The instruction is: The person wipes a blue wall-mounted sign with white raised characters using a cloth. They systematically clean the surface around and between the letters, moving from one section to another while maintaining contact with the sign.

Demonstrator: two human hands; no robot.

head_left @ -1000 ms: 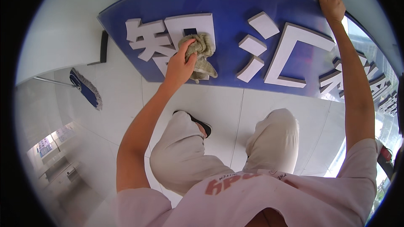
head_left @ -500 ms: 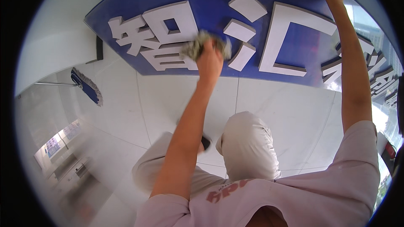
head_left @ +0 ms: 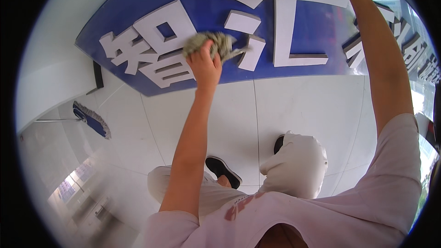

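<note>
- Left hand (head_left: 204, 66) is closing tight around a bunched grey-green rag (head_left: 212, 43), pressing it onto the blue sign (head_left: 202, 0).
- Rag is sitting between two raised white characters: the blocky left letter (head_left: 151, 48) and the short strokes (head_left: 243, 20) just right of it.
- Right arm (head_left: 383, 59) is reaching straight up along the sign's right side; the right hand is running off the top edge, so I cannot tell whether it is gripping or open.
- Judgement, doing this well: keeping the rag flat on the blue face, working it into the grooves where letter sides meet the panel, and pushing a rag corner around each stroke instead of skimming over the tops. The loose tail hanging right of the rag could be snagging on the stroke edges; bunching it in would be helping.
- Person is crouching on a white tiled floor (head_left: 298, 110); one dark shoe (head_left: 223, 171) is showing between the knees.
- A mop (head_left: 92, 119) is lying on the floor, well apart to the left.
- Hard to read: far-right letters are bending into the fisheye rim, glare is washing out the lower left, and any dirt on the panel is too fine to make out.
</note>
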